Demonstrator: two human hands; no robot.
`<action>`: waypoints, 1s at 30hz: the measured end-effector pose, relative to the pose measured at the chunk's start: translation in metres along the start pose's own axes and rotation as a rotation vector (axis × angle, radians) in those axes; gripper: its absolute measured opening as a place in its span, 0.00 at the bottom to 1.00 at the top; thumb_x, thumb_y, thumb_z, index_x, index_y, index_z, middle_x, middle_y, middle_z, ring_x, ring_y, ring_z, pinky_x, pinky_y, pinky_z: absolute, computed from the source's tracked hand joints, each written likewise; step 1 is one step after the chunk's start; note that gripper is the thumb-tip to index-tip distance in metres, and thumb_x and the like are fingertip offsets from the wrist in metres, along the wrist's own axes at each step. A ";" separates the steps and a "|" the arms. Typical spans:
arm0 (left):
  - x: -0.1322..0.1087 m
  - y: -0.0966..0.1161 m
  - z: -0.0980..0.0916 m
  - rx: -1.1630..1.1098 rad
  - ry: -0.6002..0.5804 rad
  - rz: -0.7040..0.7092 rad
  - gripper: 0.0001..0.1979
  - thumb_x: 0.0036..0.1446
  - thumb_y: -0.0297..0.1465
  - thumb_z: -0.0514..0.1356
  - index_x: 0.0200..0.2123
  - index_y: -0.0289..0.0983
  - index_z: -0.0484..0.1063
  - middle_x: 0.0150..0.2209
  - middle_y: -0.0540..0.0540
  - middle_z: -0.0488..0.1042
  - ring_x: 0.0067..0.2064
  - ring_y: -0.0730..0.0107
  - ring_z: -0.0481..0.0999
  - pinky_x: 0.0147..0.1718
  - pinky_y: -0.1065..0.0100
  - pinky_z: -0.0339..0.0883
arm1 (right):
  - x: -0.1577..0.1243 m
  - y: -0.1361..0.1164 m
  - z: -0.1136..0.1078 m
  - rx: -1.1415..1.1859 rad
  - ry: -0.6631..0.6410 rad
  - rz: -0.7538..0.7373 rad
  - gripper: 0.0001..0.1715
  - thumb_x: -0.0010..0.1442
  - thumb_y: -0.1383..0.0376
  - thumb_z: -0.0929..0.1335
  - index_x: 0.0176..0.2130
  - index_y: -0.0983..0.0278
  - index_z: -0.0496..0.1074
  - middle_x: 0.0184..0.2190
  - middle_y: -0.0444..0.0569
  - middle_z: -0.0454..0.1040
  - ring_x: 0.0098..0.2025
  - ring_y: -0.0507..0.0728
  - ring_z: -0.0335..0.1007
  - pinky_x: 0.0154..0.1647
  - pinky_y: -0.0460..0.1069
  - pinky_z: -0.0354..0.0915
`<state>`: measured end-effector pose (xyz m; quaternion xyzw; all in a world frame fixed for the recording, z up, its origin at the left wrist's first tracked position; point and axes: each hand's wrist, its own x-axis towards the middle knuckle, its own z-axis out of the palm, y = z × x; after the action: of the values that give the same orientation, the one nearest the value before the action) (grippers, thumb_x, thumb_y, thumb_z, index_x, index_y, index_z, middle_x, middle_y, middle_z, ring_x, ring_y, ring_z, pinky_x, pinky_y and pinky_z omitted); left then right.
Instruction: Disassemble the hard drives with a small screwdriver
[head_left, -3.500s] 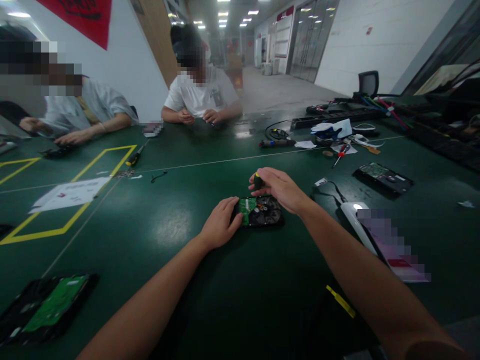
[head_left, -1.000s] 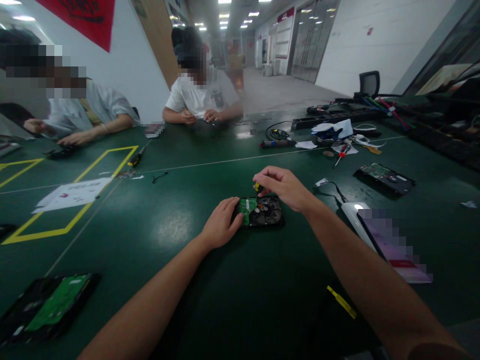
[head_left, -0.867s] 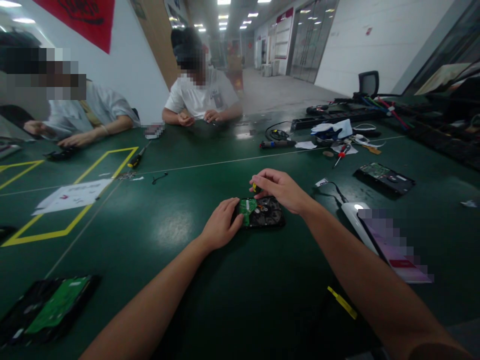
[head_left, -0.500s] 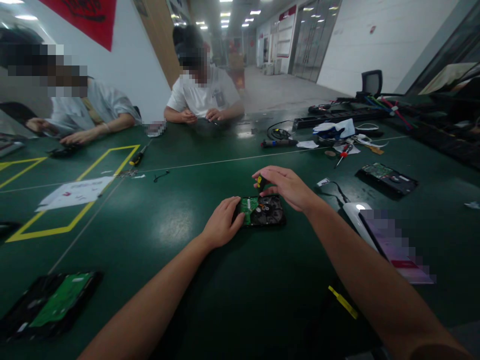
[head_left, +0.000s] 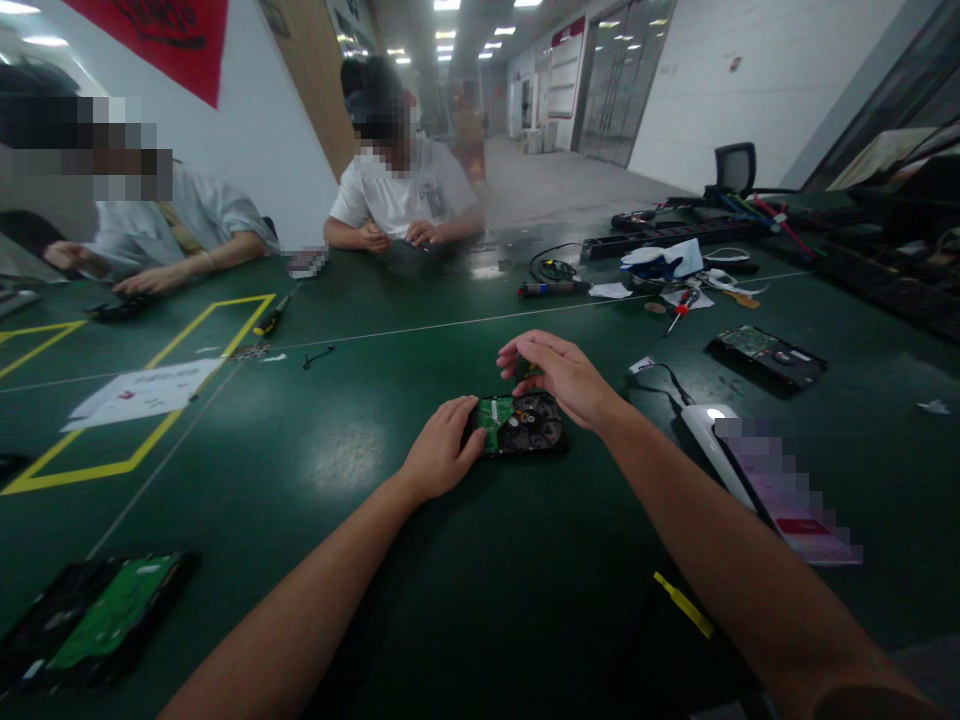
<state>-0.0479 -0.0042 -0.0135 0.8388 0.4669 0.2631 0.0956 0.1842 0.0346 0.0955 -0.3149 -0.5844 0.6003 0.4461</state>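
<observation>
A black hard drive with a green circuit board lies on the green table in front of me. My left hand grips the drive's left edge, fingers curled over it. My right hand hovers over the drive's far side, its fingers closed round the dark handle of a small screwdriver held upright above the board. The tool's tip is hidden behind my fingers.
Another hard drive lies at the near left, a third at the right. A yellow strip lies near my right forearm. A white device with a cable sits to the right. Two people sit across the table; a screwdriver lies by yellow tape lines.
My right hand has turned the screwdriver handle between its fingers, so the yellow cap that showed earlier is now covered. My left hand and the drive have stayed put.
</observation>
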 end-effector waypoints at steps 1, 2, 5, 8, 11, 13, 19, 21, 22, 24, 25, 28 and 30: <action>0.000 0.000 0.000 0.000 -0.001 0.001 0.27 0.69 0.41 0.53 0.66 0.35 0.60 0.63 0.35 0.68 0.65 0.52 0.67 0.65 0.47 0.61 | 0.000 0.000 0.001 0.022 -0.021 0.001 0.14 0.66 0.54 0.67 0.41 0.61 0.75 0.41 0.52 0.77 0.43 0.58 0.74 0.37 0.51 0.73; 0.000 0.000 0.000 -0.001 -0.002 0.002 0.27 0.69 0.41 0.53 0.66 0.35 0.60 0.63 0.35 0.68 0.65 0.52 0.67 0.65 0.47 0.61 | -0.001 -0.001 0.002 0.048 -0.037 0.003 0.15 0.66 0.54 0.67 0.40 0.61 0.75 0.41 0.52 0.77 0.43 0.58 0.74 0.39 0.53 0.73; 0.000 0.001 -0.001 0.004 -0.007 -0.002 0.27 0.69 0.40 0.53 0.66 0.34 0.60 0.63 0.34 0.67 0.65 0.52 0.66 0.66 0.47 0.61 | -0.001 -0.002 0.001 0.100 -0.056 0.015 0.15 0.66 0.54 0.66 0.40 0.62 0.74 0.40 0.52 0.76 0.44 0.59 0.73 0.44 0.56 0.75; 0.000 0.002 -0.001 0.009 -0.011 -0.006 0.27 0.69 0.40 0.53 0.66 0.33 0.60 0.63 0.34 0.67 0.65 0.51 0.66 0.66 0.47 0.60 | -0.001 -0.004 -0.001 0.040 -0.019 0.030 0.14 0.64 0.54 0.68 0.39 0.62 0.73 0.40 0.51 0.76 0.45 0.58 0.73 0.44 0.55 0.75; 0.000 0.002 -0.002 0.006 -0.011 -0.008 0.27 0.69 0.40 0.52 0.66 0.33 0.59 0.63 0.34 0.67 0.65 0.51 0.66 0.66 0.47 0.60 | 0.000 -0.005 -0.005 -0.102 0.067 0.036 0.16 0.62 0.51 0.71 0.38 0.61 0.71 0.40 0.50 0.76 0.44 0.58 0.73 0.40 0.53 0.75; 0.000 0.002 -0.002 0.006 -0.011 -0.012 0.27 0.70 0.40 0.52 0.66 0.33 0.60 0.64 0.34 0.67 0.66 0.52 0.65 0.66 0.48 0.60 | 0.000 -0.006 -0.008 -0.210 0.112 0.024 0.19 0.60 0.49 0.72 0.38 0.61 0.70 0.39 0.50 0.75 0.41 0.58 0.72 0.37 0.52 0.74; 0.000 0.002 -0.003 -0.002 -0.017 -0.013 0.27 0.70 0.40 0.52 0.67 0.34 0.60 0.64 0.34 0.67 0.66 0.52 0.65 0.66 0.47 0.60 | -0.002 -0.011 -0.016 -0.539 0.152 -0.102 0.20 0.63 0.47 0.69 0.37 0.60 0.71 0.36 0.48 0.74 0.36 0.55 0.70 0.35 0.52 0.68; 0.000 0.003 -0.003 0.000 -0.014 -0.013 0.27 0.70 0.41 0.52 0.66 0.34 0.60 0.64 0.34 0.67 0.66 0.52 0.65 0.66 0.47 0.60 | -0.002 -0.011 -0.016 -0.560 0.162 -0.113 0.19 0.63 0.47 0.69 0.37 0.60 0.71 0.35 0.48 0.75 0.34 0.54 0.69 0.35 0.51 0.66; 0.000 0.003 -0.003 0.001 -0.009 -0.014 0.27 0.69 0.41 0.52 0.66 0.34 0.60 0.64 0.34 0.67 0.66 0.52 0.66 0.66 0.47 0.60 | -0.002 -0.009 -0.015 -0.538 0.162 -0.103 0.19 0.63 0.47 0.69 0.38 0.60 0.70 0.36 0.48 0.75 0.32 0.53 0.69 0.33 0.51 0.66; 0.000 0.003 -0.003 0.000 -0.006 -0.014 0.27 0.69 0.41 0.52 0.66 0.34 0.60 0.63 0.34 0.68 0.65 0.51 0.66 0.66 0.47 0.61 | -0.002 -0.006 -0.012 -0.433 0.134 -0.049 0.19 0.64 0.47 0.68 0.40 0.60 0.69 0.38 0.48 0.77 0.27 0.52 0.68 0.27 0.50 0.63; 0.001 0.003 -0.003 -0.001 -0.006 -0.013 0.27 0.69 0.41 0.52 0.66 0.35 0.60 0.63 0.34 0.68 0.65 0.51 0.66 0.66 0.46 0.61 | -0.002 -0.005 -0.010 -0.359 0.107 -0.009 0.20 0.65 0.46 0.68 0.41 0.60 0.68 0.40 0.49 0.77 0.26 0.51 0.68 0.24 0.49 0.62; 0.001 0.003 -0.003 -0.004 -0.006 -0.012 0.27 0.69 0.41 0.52 0.66 0.35 0.60 0.63 0.34 0.68 0.65 0.51 0.66 0.66 0.46 0.61 | -0.002 -0.004 -0.007 -0.211 0.008 0.105 0.20 0.65 0.46 0.67 0.41 0.60 0.68 0.41 0.51 0.78 0.26 0.52 0.71 0.21 0.47 0.60; 0.001 0.003 -0.003 -0.006 -0.005 -0.012 0.27 0.69 0.41 0.52 0.66 0.35 0.60 0.63 0.35 0.67 0.65 0.51 0.67 0.65 0.46 0.61 | -0.002 -0.006 -0.007 -0.181 -0.027 0.133 0.20 0.66 0.48 0.67 0.42 0.61 0.71 0.41 0.52 0.78 0.26 0.52 0.71 0.21 0.47 0.61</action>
<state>-0.0473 -0.0054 -0.0098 0.8364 0.4709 0.2620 0.1009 0.1924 0.0358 0.0998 -0.3839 -0.6201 0.5774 0.3669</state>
